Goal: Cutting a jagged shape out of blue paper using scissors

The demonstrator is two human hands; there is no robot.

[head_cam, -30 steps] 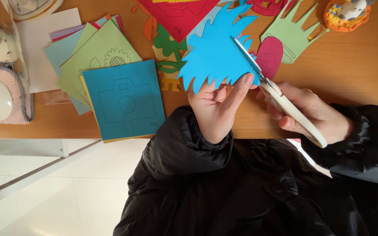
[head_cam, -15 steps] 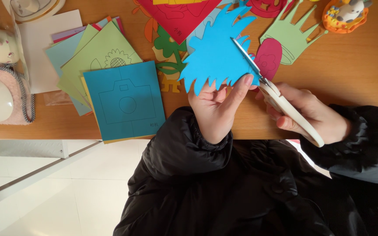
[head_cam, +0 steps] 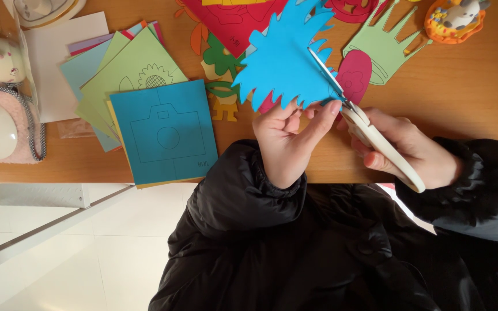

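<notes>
Blue paper cutout [head_cam: 286, 57] pinched at lower edge by left hand [head_cam: 286, 141], over wooden table [head_cam: 462, 86]. Right hand [head_cam: 407, 147] clamped on scissors [head_cam: 370, 129]; blades advanced slightly, narrowly parted, cut progressing.

At twelve o'clock the red paper sheet [head_cam: 234, 17] runs off the top edge; the blue cutout [head_cam: 283, 60] hides its right corner.

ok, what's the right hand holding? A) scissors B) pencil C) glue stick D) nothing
A: the right hand grips white-handled scissors, whose blades lie across the blue cutout pinched by the left hand.
</notes>
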